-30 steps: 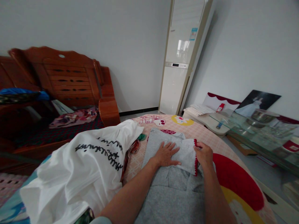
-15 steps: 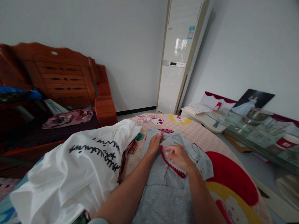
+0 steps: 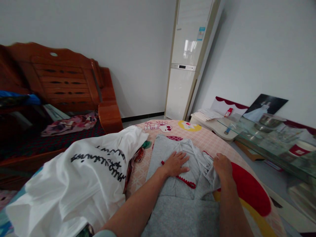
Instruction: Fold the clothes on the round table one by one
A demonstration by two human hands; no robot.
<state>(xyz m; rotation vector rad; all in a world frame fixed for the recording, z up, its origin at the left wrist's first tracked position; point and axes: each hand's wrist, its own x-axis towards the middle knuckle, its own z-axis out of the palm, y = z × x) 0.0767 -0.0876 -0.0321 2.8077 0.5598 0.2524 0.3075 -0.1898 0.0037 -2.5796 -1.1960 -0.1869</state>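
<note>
A grey garment (image 3: 182, 210) with red scalloped trim lies on the round table, partly folded and creased at its upper right. My left hand (image 3: 174, 164) rests flat on its upper part, fingers spread, covering some of the red trim. At the garment's right side, my right hand (image 3: 222, 166) has its fingers closed on the bunched grey sleeve. Just left of the garment, a white shirt (image 3: 81, 177) with black handwriting-like lettering is spread in loose folds over other coloured cloth.
The table has a pink patterned cover (image 3: 209, 140). A carved wooden sofa (image 3: 61, 82) with cloth on its seat stands at left. A tall white air conditioner (image 3: 181, 85) fills the corner. At right, a glass shelf (image 3: 274, 148) holds a metal bowl (image 3: 270, 120) and a photo (image 3: 264, 107).
My left hand has moved down and right and now lies flat on the garment. My right hand has moved right from the red trim and taken hold of the sleeve edge.
</note>
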